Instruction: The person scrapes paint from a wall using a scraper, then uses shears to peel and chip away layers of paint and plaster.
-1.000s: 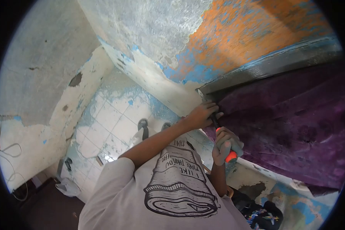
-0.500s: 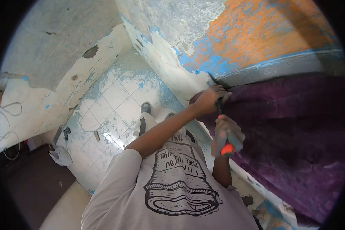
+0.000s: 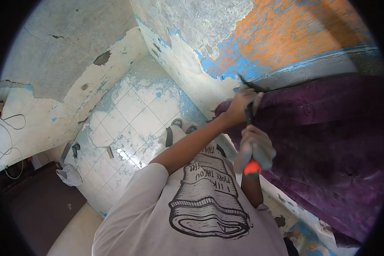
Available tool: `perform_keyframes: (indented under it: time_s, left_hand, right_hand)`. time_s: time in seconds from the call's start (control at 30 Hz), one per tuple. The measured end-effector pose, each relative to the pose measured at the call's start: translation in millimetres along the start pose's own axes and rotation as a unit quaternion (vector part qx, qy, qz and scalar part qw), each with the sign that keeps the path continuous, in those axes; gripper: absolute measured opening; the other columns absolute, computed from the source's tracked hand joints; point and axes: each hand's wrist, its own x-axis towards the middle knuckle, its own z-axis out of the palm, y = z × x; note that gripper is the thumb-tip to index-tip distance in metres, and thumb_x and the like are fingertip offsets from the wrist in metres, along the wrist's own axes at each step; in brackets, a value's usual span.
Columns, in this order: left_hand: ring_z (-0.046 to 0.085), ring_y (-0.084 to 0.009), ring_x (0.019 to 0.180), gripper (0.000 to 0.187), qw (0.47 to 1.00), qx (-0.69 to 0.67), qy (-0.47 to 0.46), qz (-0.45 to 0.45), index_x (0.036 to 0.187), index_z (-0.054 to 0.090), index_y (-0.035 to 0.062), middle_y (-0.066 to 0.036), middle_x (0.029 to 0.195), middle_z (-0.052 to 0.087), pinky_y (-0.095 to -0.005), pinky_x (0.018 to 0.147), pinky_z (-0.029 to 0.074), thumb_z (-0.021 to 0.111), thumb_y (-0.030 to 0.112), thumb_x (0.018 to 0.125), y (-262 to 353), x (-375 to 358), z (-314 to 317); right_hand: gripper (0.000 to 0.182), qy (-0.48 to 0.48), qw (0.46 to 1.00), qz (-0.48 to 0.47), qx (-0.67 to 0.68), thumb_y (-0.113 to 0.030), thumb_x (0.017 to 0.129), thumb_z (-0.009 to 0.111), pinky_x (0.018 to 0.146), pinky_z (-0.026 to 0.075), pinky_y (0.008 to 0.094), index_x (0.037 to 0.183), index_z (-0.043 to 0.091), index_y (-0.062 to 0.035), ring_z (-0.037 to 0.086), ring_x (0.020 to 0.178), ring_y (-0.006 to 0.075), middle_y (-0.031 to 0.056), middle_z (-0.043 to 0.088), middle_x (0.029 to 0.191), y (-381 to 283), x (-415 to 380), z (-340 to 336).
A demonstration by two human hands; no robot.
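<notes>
A long tool (image 3: 249,114) with a dark shaft and a red-orange handle end lies across both of my hands. Near its dark pointed head, my left hand (image 3: 243,104) is closed around it, thumb extended along it. My right hand (image 3: 256,150), blurred by motion, wraps the handle, whose red-orange end shows below the fist. The head is close to the wall's peeling blue and orange paint (image 3: 273,45), just above a purple cloth (image 3: 320,123). Whether the tip touches the wall, I cannot tell.
Tiled floor (image 3: 134,109) with pale flakes and dust lies at centre left. A white plastic bag (image 3: 69,175) sits beside a dark brown surface (image 3: 38,209) at lower left. A loose cable (image 3: 13,147) hangs at the left wall. Feet stand near the wall corner.
Both hands and the tool have shifted slightly to the right, and more of the tool's dark head shows. The camera view has moved a little too.
</notes>
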Motion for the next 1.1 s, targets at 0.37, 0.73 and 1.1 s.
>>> perform_keyframes:
  time_s: [0.37,0.73,1.1]
  left_hand:
    - [0.051,-0.0341,0.059,0.033,0.999,-0.039,-0.013,-0.004,0.062,0.052,0.0012,-0.014,0.060,0.053,-0.0446,0.063,0.041,0.060,0.003,0.094,-23,-6,-18]
    - [0.049,-0.0317,0.057,0.031,0.999,-0.040,0.008,0.007,0.064,0.051,0.0022,-0.012,0.060,0.052,-0.0420,0.061,0.040,0.059,0.001,0.093,-38,-3,-24]
    - [0.047,-0.0327,0.055,0.033,0.999,-0.031,0.025,-0.029,0.062,0.051,0.0024,-0.014,0.058,0.049,-0.0432,0.060,0.039,0.058,0.001,0.094,-50,-8,-32]
  right_hand:
    - [0.037,-0.009,0.998,-0.008,-0.056,0.010,0.085,0.044,0.043,0.041,0.0314,0.053,0.032,-0.0024,0.041,0.041,0.0175,0.0045,0.040,0.050,17,-12,24]
    - [0.038,-0.070,0.994,0.046,-0.067,0.013,0.083,0.051,0.045,0.040,0.0322,0.055,0.031,-0.0018,0.044,0.044,0.0189,0.0058,0.040,0.054,27,-21,35]
    - [0.037,-0.031,0.997,0.031,-0.056,0.019,0.076,0.051,0.044,0.040,0.0335,0.054,0.031,-0.0025,0.040,0.042,0.0194,0.0050,0.036,0.052,38,-25,44]
